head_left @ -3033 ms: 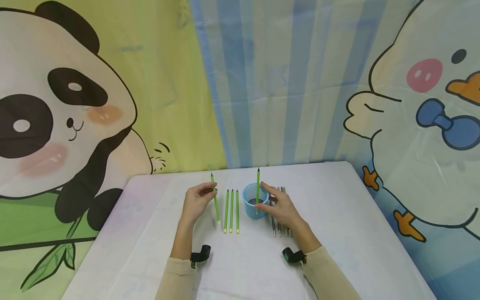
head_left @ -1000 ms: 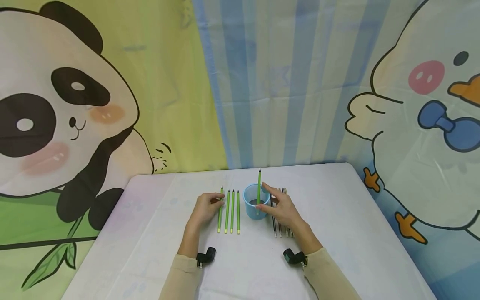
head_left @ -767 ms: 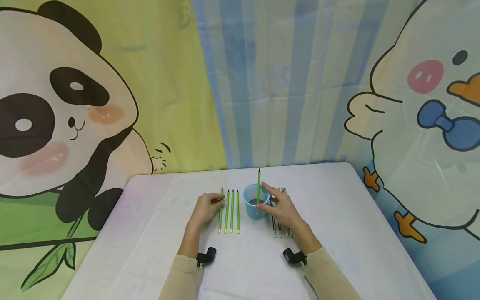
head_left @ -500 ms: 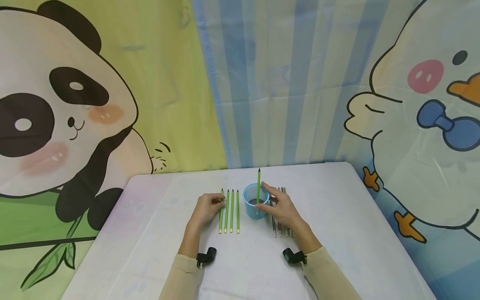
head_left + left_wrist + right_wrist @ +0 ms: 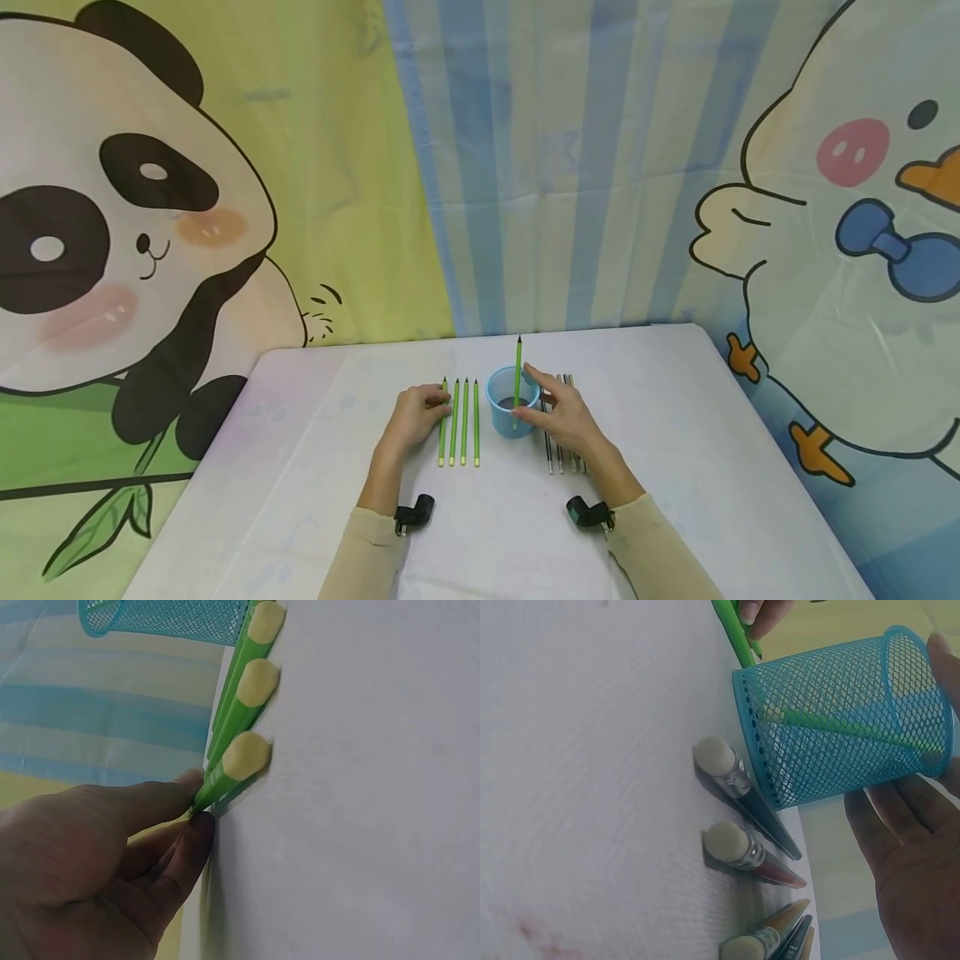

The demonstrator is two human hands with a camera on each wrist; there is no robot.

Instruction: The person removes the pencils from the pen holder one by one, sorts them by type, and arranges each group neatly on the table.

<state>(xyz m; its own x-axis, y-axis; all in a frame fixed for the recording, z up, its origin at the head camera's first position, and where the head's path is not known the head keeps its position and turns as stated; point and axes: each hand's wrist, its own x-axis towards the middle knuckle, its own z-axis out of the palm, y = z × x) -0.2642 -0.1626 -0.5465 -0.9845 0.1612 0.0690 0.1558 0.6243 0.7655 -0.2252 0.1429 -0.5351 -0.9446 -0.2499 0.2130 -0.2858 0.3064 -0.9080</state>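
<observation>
My left hand (image 5: 418,414) pinches the leftmost green pencil (image 5: 442,447) between thumb and fingers, low at the table; its pale yellow end (image 5: 246,756) faces the left wrist camera. Close on its right, several more green pencils (image 5: 464,433) lie side by side, dark tips pointing away. My right hand (image 5: 564,414) grips a light blue mesh pencil cup (image 5: 504,423) from its right side, thumb at the front. Inside the cup leans one green pencil (image 5: 518,354), dark tip up. The right wrist view shows the fingers (image 5: 907,810) against the mesh.
Several pencils with white erasers and metal bands (image 5: 739,847) lie right of the cup, partly under my right hand. The white-covered table (image 5: 337,467) ends at a printed curtain (image 5: 525,208) with a panda and a white bird. Each wrist wears a black camera.
Over three seconds my left hand has moved right and down, bringing its tilted green pencil to the left end of the row. It barely shifts in the last second. My right hand stays put.
</observation>
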